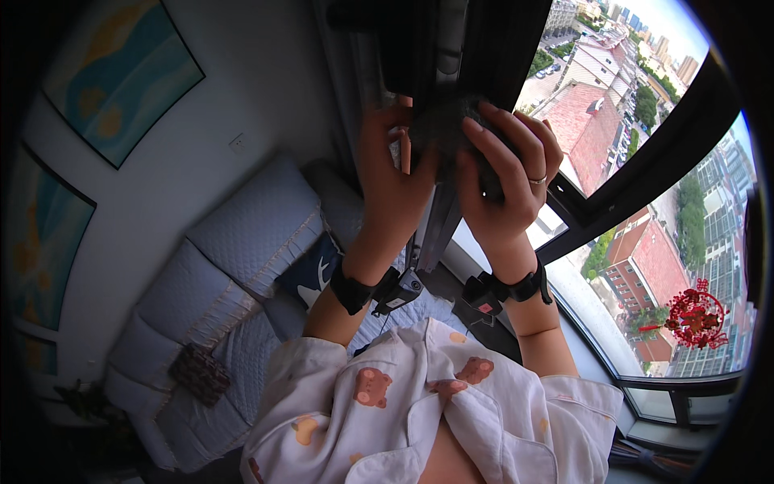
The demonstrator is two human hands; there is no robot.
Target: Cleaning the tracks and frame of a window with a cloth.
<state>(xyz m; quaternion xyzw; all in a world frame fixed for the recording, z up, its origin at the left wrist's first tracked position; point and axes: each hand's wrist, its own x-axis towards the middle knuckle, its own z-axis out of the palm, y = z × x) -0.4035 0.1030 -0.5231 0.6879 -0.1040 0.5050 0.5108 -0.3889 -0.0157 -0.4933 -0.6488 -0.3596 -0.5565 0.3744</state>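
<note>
Both hands are raised at a dark window frame (493, 45) in front of me. My right hand (514, 163), with a ring on one finger, curls around a dark grey, rough-textured bundle (444, 124), possibly a cloth. My left hand (393, 157) is at the bundle's left side, its thumb pointing towards it. Deep shadow hides most of the left fingertips, so its grip is unclear. Below the hands runs a narrow upright frame edge (444, 227). Each wrist wears a black strap with a small box, the left one a camera (399, 293).
A grey-blue quilted sofa (242, 242) with a deer-print cushion (308, 272) stands at left below framed pictures (127, 72). Large window panes (647, 272) at right overlook buildings far below. A red ornament (695, 314) hangs there. Dark curtain fabric (650, 460) is gathered at lower right.
</note>
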